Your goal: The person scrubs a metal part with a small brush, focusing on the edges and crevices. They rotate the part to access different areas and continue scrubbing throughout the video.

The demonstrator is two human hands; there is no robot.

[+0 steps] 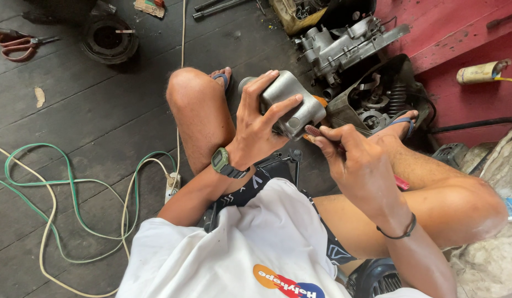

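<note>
My left hand (pixel 260 122) grips a grey cast-metal engine part (pixel 293 105), held up between my knees. My right hand (pixel 352 160) pinches a small tool with a rough dark tip (pixel 313 131) that touches the lower edge of the metal part; a red bit of its handle (pixel 402 183) sticks out past my palm. A green watch (pixel 223 163) sits on my left wrist and a black band (pixel 402 232) on my right. I sit on a dark plank floor with both knees raised.
A grey engine casing (pixel 344 44) and an open engine block with gears (pixel 377 102) lie ahead by my right foot. Green and cream cables (pixel 68 193) run to a power strip (pixel 172 185) at left. Red-handled scissors (pixel 18 44) and a round black part (pixel 108 38) lie far left.
</note>
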